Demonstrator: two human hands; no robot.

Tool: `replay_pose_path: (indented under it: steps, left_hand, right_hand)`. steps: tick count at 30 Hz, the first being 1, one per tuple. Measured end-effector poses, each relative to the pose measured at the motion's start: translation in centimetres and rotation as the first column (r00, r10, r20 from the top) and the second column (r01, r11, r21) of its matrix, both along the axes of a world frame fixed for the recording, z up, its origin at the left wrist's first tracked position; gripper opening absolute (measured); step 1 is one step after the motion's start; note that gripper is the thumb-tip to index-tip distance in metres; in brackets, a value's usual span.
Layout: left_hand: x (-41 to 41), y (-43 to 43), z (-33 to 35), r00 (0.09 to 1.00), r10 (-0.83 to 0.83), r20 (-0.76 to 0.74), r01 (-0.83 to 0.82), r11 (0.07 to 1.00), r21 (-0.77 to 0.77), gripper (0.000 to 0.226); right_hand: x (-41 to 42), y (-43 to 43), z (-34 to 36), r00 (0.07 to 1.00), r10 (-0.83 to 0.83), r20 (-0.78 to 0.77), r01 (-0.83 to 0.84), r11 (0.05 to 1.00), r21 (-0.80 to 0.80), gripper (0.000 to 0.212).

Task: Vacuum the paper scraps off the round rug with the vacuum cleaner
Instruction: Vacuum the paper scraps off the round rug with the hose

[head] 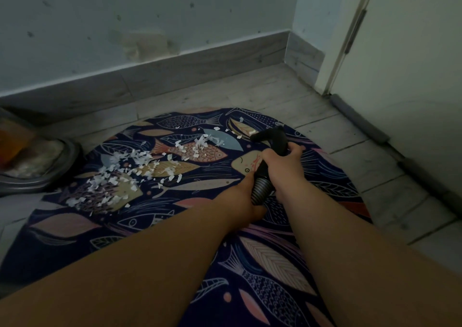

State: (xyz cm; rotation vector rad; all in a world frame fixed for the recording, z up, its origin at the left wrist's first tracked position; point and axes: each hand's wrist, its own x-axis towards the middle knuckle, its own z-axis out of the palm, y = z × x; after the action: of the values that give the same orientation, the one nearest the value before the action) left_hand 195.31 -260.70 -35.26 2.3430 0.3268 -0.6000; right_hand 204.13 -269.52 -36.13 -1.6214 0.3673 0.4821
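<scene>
A round dark-blue rug (75, 231) with a fish pattern lies on the floor. White paper scraps (117, 174) are strewn across its left and middle parts, reaching up toward the far edge. My right hand (282, 161) grips the black vacuum nozzle handle (272, 137), whose tip sits near the rug's far right side. My left hand (246, 194) holds the ribbed grey hose (260, 187) just below it, fingers mostly hidden behind the hose.
A grey round object (42, 166) sits on the floor at the left, touching the rug's edge. A wall with a baseboard (175, 74) runs behind. A white door (412, 76) with a grey draught stopper (362, 121) stands at the right.
</scene>
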Motion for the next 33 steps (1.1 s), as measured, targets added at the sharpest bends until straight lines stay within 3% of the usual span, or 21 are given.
replay_pose_path:
  steps: [33]
  left_hand:
    - [0.2,2.0,-1.0,0.993,0.118,-0.001,-0.118,0.993,-0.030,0.097]
  right_hand:
    - [0.9,2.7,0.2,0.992,0.124,-0.009,-0.124,0.992,-0.018,0.070]
